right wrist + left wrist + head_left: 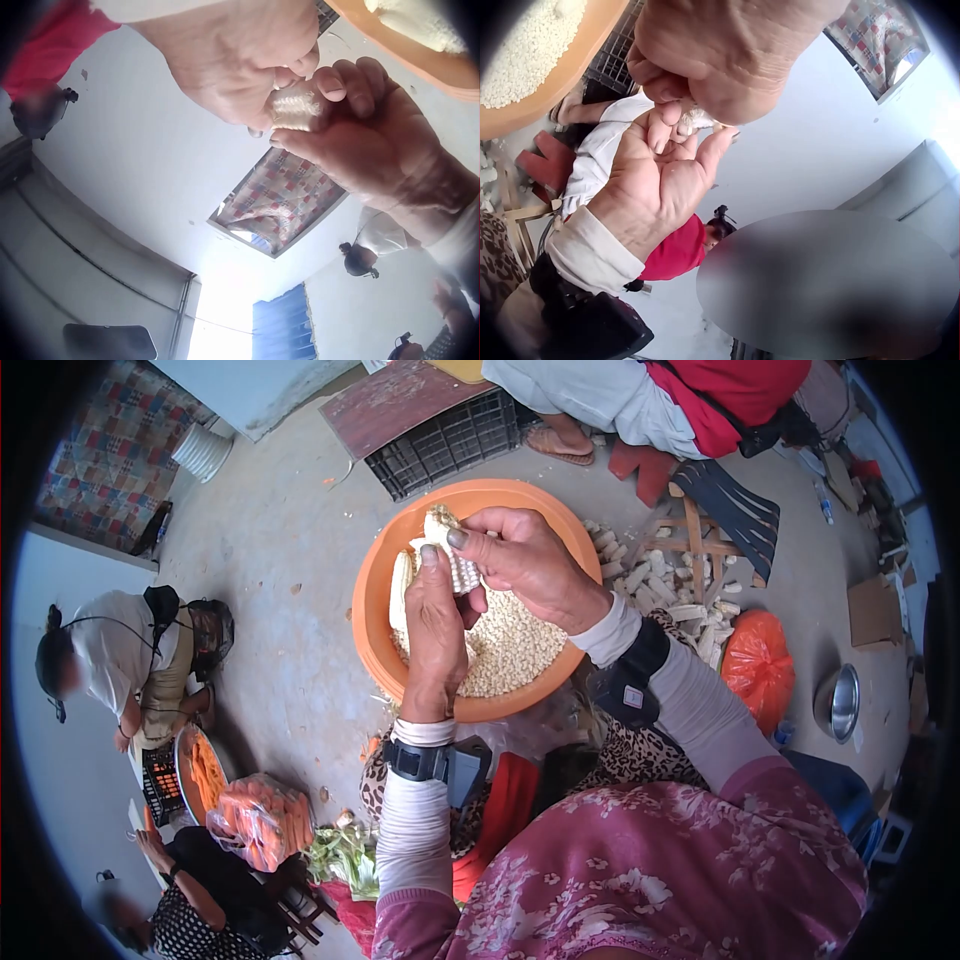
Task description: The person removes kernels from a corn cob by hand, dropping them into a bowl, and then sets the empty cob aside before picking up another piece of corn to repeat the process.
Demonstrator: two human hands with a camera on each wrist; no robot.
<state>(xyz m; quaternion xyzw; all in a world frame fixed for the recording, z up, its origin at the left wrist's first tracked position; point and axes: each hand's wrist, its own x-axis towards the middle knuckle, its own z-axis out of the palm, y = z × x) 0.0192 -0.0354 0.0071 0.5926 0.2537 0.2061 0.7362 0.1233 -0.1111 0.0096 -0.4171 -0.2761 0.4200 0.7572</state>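
Observation:
Both hands hold a pale corn cob [463,572] above an orange basin [372,660]. My left hand [437,625] grips it from the near side, its thumb up along the cob. From the right, my right hand [535,565] has its thumb and curled fingers on the same cob, the two thumbs close together. Neat rows of kernels show on the cob [294,109] in the right wrist view; in the left wrist view the hands hide most of it. Loose white kernels [515,645] lie in the basin, and another whole corn cob [400,590] leans inside its left wall.
Bare cobs [655,585] lie heaped right of the basin, near an orange plastic bag [757,660] and a metal bowl [843,703]. A black crate [445,445] stands beyond the basin. Other people sit at the left and top; a bag of carrots [262,820] is at lower left.

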